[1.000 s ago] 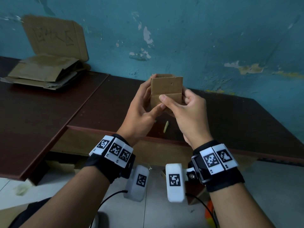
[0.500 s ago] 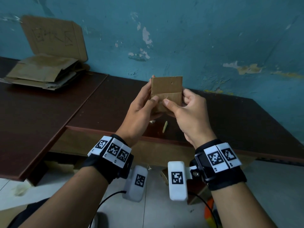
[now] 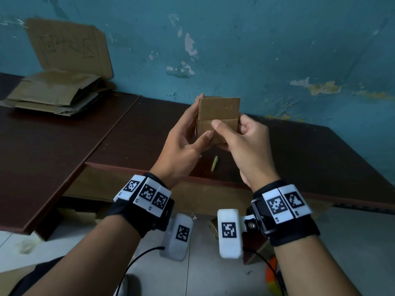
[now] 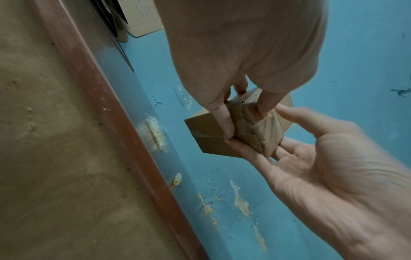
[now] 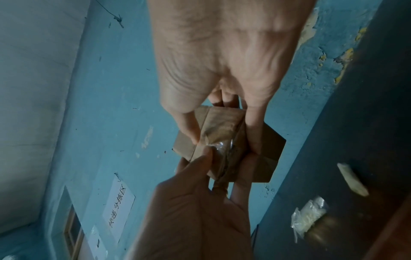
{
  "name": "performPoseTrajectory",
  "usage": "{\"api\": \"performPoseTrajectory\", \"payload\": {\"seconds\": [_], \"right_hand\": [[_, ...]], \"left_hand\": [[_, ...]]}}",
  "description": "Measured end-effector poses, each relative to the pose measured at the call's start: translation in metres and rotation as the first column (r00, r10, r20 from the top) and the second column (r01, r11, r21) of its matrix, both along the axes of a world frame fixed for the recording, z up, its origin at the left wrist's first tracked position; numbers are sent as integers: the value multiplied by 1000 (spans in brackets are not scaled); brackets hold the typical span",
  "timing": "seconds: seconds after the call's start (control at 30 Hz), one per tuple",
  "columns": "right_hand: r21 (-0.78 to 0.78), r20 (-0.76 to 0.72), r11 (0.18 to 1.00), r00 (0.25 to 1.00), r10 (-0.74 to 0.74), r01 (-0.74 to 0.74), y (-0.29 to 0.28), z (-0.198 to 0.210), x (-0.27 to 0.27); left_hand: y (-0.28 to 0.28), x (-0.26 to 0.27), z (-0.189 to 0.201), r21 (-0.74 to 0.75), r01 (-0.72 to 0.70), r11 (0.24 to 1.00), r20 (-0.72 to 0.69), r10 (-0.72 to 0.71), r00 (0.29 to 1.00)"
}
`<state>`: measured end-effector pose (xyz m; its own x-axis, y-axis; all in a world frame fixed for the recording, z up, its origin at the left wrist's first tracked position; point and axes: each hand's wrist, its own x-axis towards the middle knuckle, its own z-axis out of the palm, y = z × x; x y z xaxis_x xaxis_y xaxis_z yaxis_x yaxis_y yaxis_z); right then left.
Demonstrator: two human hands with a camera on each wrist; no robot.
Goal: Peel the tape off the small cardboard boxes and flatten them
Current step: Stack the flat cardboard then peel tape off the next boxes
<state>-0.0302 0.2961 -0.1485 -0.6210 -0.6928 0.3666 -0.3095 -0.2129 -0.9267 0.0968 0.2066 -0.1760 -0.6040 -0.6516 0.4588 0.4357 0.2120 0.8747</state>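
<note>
Brown cardboard box (image 3: 218, 116) sits between my left hand (image 3: 181, 144) and right hand (image 3: 241, 144), both grasping it above the table's (image 3: 132, 133) front edge, its taped face toward me.

A white wall sign (image 5: 119, 205) reads "快递分拣区"; cardboard (image 3: 68, 45) scrawl is illegible.

Head view: from above and behind, facing forward and down over both forearms toward the dark brown wooden desk (image 3: 53, 146) and the peeling blue painted wall (image 3: 277, 50). Left and right wrist views: close range, each looking along its own palm toward the fingers. All three share the small brown cardboard box (image 3: 218, 116) held between the hands.
</note>
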Motion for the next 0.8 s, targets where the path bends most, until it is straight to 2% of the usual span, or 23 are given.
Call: {"api": "performPoseTrajectory", "payload": {"seconds": [0.27,0.53,0.8], "right_hand": [[-23,-31,999,999,-24,23,-6,-4,-1],[-4,-73,1000,997,-16,16,-8,-6,-1],[4,-50,999,998,42,-42,-9,0,1]], "left_hand": [[-3,0,0,-3,-12,1000,42,12,999],[1,0,2,117,-4,993,5,3,1000],[-1,2,7,83,-53,995,-41,56,998]]}}
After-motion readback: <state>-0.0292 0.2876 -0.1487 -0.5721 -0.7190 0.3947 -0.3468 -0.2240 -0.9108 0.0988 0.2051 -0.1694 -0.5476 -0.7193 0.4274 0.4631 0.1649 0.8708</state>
